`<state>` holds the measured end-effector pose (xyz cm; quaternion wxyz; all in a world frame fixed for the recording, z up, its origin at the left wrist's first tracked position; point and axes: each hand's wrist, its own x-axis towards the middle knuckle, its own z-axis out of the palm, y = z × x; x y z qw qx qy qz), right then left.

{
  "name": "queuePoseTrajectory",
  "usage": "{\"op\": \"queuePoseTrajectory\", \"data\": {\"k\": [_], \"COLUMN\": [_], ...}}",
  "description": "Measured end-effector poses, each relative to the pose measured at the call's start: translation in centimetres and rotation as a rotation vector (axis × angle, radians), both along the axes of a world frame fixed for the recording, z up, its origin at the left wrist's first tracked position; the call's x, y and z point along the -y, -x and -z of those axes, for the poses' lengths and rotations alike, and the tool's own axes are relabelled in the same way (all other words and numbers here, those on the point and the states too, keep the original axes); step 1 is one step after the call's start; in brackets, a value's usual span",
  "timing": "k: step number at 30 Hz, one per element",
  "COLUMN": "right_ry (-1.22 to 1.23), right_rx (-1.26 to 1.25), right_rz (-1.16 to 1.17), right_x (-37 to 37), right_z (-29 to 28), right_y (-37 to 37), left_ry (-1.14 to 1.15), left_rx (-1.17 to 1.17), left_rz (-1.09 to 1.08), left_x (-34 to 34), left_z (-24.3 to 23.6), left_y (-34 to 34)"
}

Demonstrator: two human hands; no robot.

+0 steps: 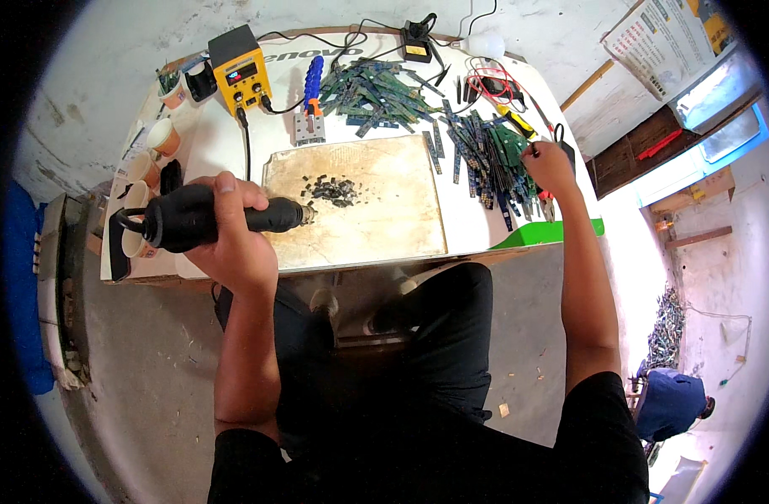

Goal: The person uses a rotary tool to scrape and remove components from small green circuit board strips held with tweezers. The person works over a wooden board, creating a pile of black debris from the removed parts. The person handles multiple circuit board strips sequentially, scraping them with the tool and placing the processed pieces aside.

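Note:
My left hand [233, 227] is wrapped round the black handle of a hot air gun [183, 220]. Its metal nozzle [307, 215] points right, over a worn tan board [384, 227], close to a small heap of black chips [332, 191]. My right hand [552, 168] is at the right edge of a pile of narrow circuit board strips [483, 160]. Its fingers are pinched together, with a small dark tip showing at them; what they hold is too small to make out. A yellow and black tool [517, 123] lies just beyond those fingers.
A yellow soldering station [239, 74] stands at the back left. More strips [376, 92] lie behind the board. Paper cups [163, 137] line the left edge. A green tray [544, 234] sits at the right front. Another person [671, 405] is far off at right.

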<state>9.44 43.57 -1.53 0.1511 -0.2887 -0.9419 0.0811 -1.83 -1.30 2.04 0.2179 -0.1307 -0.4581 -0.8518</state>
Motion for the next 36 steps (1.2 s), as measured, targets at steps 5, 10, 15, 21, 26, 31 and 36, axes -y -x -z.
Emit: {"op": "queuePoseTrajectory", "data": {"k": [5, 10, 15, 21, 26, 31, 36], "right_ry": [0.05, -0.101, -0.074, -0.181, -0.055, -0.096, -0.183], "right_rx": [0.029, 0.119, 0.193, 0.054, 0.054, 0.044, 0.023], "right_rz": [-0.025, 0.195, 0.177, 0.091, 0.077, -0.002, 0.037], "right_x": [3.0, 1.2, 0.5, 0.6, 2.2, 1.3, 1.4], "right_z": [0.5, 2.0, 1.9, 2.6, 1.2, 2.1, 2.3], "right_y": [0.9, 1.0, 0.8, 0.7, 1.1, 1.1, 1.5], "left_ry": [0.004, -0.008, 0.076, 0.078, 0.072, 0.075, 0.071], "left_rx": [-0.052, -0.082, -0.097, -0.098, -0.1, -0.086, -0.09], "left_rz": [0.006, 0.031, -0.057, -0.061, -0.062, -0.058, -0.067], "left_x": [0.4, 0.4, 0.7, 0.7, 1.1, 0.7, 0.8], "left_z": [0.2, 0.4, -0.1, 0.3, 0.5, 0.4, 0.6], "left_y": [0.3, 0.5, 0.4, 0.6, 0.6, 0.4, 0.6]}}
